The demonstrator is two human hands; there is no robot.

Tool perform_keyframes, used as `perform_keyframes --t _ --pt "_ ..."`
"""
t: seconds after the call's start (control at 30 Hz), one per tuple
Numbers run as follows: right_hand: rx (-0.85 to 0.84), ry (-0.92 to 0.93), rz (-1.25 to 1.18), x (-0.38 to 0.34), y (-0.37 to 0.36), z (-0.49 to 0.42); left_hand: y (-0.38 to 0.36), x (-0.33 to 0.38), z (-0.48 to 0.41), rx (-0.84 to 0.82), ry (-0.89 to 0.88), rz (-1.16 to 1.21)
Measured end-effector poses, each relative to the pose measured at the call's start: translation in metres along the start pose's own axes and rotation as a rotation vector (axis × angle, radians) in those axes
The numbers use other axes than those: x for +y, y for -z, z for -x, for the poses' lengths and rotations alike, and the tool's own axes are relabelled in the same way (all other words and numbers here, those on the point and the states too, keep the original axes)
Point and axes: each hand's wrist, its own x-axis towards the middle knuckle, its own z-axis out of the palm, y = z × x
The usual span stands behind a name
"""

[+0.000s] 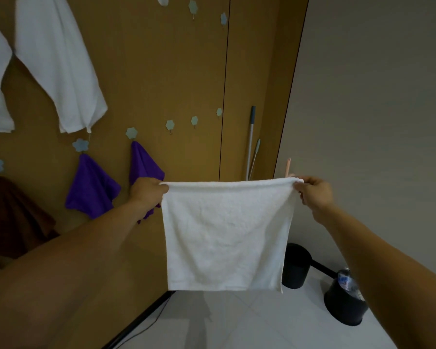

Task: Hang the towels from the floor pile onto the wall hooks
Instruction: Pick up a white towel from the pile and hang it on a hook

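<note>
My left hand (149,191) pinches the top left corner of a small white towel (227,233), thumb and fingers curled over the hem, and my right hand (314,191) pinches the top right corner the same way. Both bare arms reach forward and the top edge is pulled taut between them. The towel hangs flat as a near square, its terry nubbly and a little creased, with a stitched hem down the right side.

It's in the air before the lower right of the brown wooden wall panel (161,71), its bottom edge above the pale tiled floor (237,323). Just behind my left hand a purple cloth (145,163) droops in a soft point from a pale blue flower-shaped hook (131,133). A second purple cloth (92,187) hangs to its left, then a brown cloth (15,217) near the panel's left edge.

Three more flower hooks (194,120) rise in a row to the right. At the panel's top left corner are two large white towels (58,64), thick and draped. Grey poles (251,137) lean at the panel's right edge. By the right wall sit two round black bins (296,265) — a plastic bottle (345,280) in the nearer one.
</note>
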Motion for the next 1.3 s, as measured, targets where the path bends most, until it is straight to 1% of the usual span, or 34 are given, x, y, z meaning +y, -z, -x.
perform_keyframes --t 0.1,0.13,0.17,0.2,0.23,0.27,0.33,0.37,0.43,0.5,0.6,0.67,0.7,0.77,0.83,0.87,0.9,0.97,1.0,1.03,1.07,1.1,1.13,1.17,1.23,1.27,1.3 --pt "0.155 0.063 -0.025 0.003 -0.003 -0.007 0.002 0.005 0.001 0.075 -0.088 0.164" --pt "0.168 0.096 -0.004 0.002 -0.006 -0.009 0.003 0.005 0.000 0.094 -0.095 0.158" --pt "0.136 0.112 0.070 0.002 -0.011 -0.010 0.005 0.005 -0.001 0.090 -0.085 0.118" --pt "0.090 0.114 0.163 0.004 -0.017 -0.010 0.007 0.004 -0.002 0.069 -0.054 0.062" --pt "0.092 0.103 0.208 0.009 -0.024 -0.010 0.008 0.000 -0.002 0.057 -0.019 0.018" --pt "0.127 0.091 0.192 0.011 -0.030 -0.009 0.009 -0.003 -0.002 0.068 0.001 0.001" --pt "0.186 0.122 0.137 0.014 -0.041 -0.009 0.015 -0.007 -0.001 0.188 -0.008 0.038" --pt "0.192 0.142 0.167 0.015 -0.047 -0.008 0.019 -0.010 -0.003 0.248 -0.014 0.061" --pt "0.213 0.125 0.184 0.021 -0.059 -0.009 0.025 -0.015 -0.004 0.267 -0.023 0.038" --pt "0.225 0.086 0.121 0.022 -0.069 -0.010 0.030 -0.019 -0.006 0.265 -0.024 0.060" --pt "0.191 0.114 -0.004 0.014 -0.086 -0.016 0.039 -0.017 -0.015 0.330 -0.027 0.226" --pt "0.189 0.132 -0.147 0.004 -0.098 -0.023 0.043 -0.008 -0.023 0.355 -0.036 0.364" --pt "0.203 0.107 -0.214 -0.003 -0.105 -0.027 0.045 -0.002 -0.028 0.364 -0.039 0.436" --pt "0.208 0.000 -0.304 -0.020 -0.119 -0.035 0.046 0.010 -0.040 0.378 -0.018 0.573" --pt "0.137 -0.079 -0.314 -0.032 -0.132 -0.042 0.045 0.019 -0.055 0.352 0.014 0.671" --pt "0.074 -0.048 -0.280 -0.036 -0.137 -0.045 0.044 0.022 -0.063 0.326 0.013 0.687" --pt "-0.029 0.042 -0.233 -0.042 -0.140 -0.046 0.043 0.026 -0.071 0.301 -0.001 0.677" --pt "-0.382 0.249 -0.096 -0.055 -0.141 -0.049 0.045 0.037 -0.086 0.285 -0.044 0.615" --pt "-0.559 0.322 0.027 -0.062 -0.142 -0.052 0.048 0.043 -0.093 0.297 -0.074 0.584" --pt "-0.677 0.376 0.167 -0.069 -0.145 -0.058 0.050 0.050 -0.100 0.298 -0.114 0.553" --pt "-0.729 0.413 0.271 -0.075 -0.150 -0.067 0.054 0.056 -0.105 0.272 -0.161 0.519" --pt "-0.725 0.427 0.299 -0.081 -0.158 -0.079 0.057 0.062 -0.109 0.207 -0.204 0.471" --pt "-0.705 0.422 0.255 -0.088 -0.167 -0.089 0.060 0.068 -0.112 0.124 -0.238 0.387" --pt "-0.672 0.411 0.182 -0.096 -0.176 -0.100 0.064 0.073 -0.116 0.036 -0.283 0.239" --pt "-0.627 0.390 0.062 -0.113 -0.193 -0.120 0.071 0.085 -0.123 -0.156 -0.383 -0.132" --pt "-0.614 0.399 0.050 -0.121 -0.202 -0.131 0.073 0.091 -0.127 -0.228 -0.393 -0.281" --pt "-0.605 0.423 0.052 -0.129 -0.212 -0.141 0.074 0.097 -0.132 -0.273 -0.375 -0.368"
